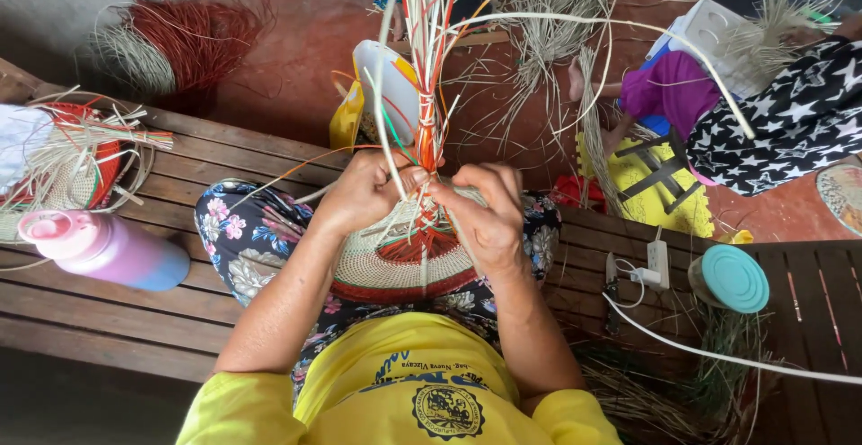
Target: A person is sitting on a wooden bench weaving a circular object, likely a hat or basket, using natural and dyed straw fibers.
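Head view, looking straight down. Nearest: yellow shirt with a round dark printed emblem (pixel 446 409), then a lap in dark floral cloth (pixel 242 238). Resting on the lap, a round woven straw piece with cream centre and red rim band (pixel 395 270), its loose cream, orange and green strands (pixel 427 68) rising in a bundle away from the body. Left hand (pixel 364 193) closed around the strands at the bundle's base, thumb and fingers pinched together on them. Right hand (pixel 485 216) just beside, touching the woven piece, fingertips pressed together on a strand right where the weave ends. Both hands meeting over the far edge of the woven disc, strands passing between them.

To the left on the brown slatted wooden bench (pixel 135 319), a pink and lilac plastic bottle lying on its side (pixel 103 247), and beyond it a half-made red and cream basket with loose straw (pixel 67 167). To the right on the bench, a jar with a round teal lid (pixel 732 279), a white power strip with white cable (pixel 655 261), and dry straw below. Farther off on the red floor (pixel 296 59), a bunch of red-dyed and plain straw (pixel 171 45), a yellow mat (pixel 651 185), and another person in black star-patterned cloth (pixel 790 122) partly behind arching strands.
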